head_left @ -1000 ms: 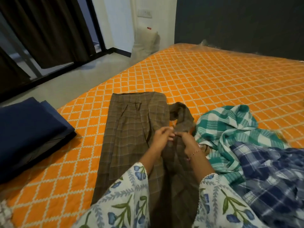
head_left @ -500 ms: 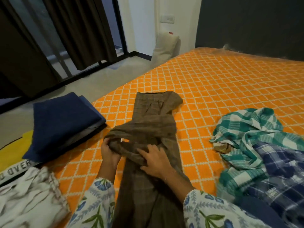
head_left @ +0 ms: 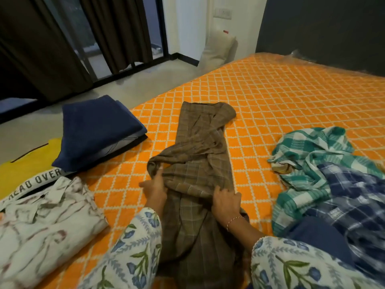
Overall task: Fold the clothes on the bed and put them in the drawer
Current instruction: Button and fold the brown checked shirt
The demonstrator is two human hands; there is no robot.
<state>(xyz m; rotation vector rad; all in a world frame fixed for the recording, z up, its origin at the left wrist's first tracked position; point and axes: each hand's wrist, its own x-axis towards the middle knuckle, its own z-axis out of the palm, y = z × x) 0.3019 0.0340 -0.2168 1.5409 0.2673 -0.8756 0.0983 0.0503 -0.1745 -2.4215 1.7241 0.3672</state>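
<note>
On the orange quilted bed (head_left: 281, 105) beside dark curtains (head_left: 52, 38), left hand (head_left: 155, 189) and right hand (head_left: 226, 203) each grip one brown checked trousers (head_left: 198, 163); two plaid cloths (head_left: 325, 174) lie crumpled, three garments folded.

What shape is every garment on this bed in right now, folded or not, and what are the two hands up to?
Brown checked trousers: laid lengthwise, part folded over, bunched.
Left hand: grips the trousers' folded edge.
Right hand: grips the same fold.
Navy garment: folded flat.
White patterned shirt: folded.
Green checked cloth: crumpled, unfolded.
Blue checked shirt: crumpled, unfolded.
Bed: orange patterned cover.
</note>
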